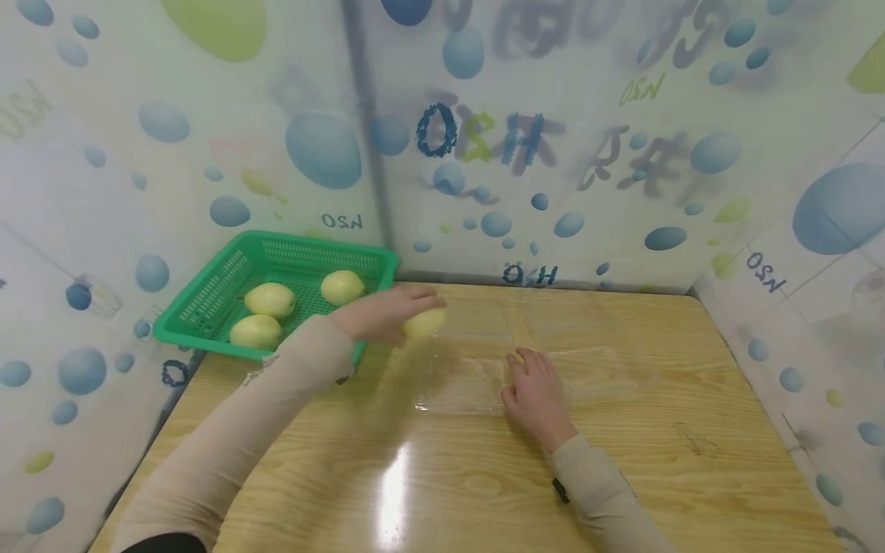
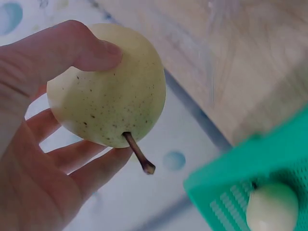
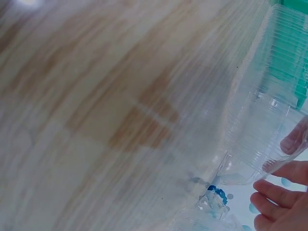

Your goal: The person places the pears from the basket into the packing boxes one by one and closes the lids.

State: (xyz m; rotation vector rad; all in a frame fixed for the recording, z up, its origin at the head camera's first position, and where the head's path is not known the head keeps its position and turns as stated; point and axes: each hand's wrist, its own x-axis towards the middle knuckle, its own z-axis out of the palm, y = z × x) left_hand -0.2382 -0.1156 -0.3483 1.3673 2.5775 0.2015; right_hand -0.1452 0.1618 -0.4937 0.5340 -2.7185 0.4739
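Left hand (image 2: 41,166) holding pear (image 2: 108,96), pale yellow, brown-speckled, dark-stemmed

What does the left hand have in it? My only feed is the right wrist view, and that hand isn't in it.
Observer: The left hand is holding a pale yellow pear, seen in both the head and left wrist views.
Operator: Does it have its stem?
Observer: Yes, the left wrist view shows a dark brown stem sticking out of it.
Operator: Any others around?
Observer: The head view shows three more pears inside the green basket.
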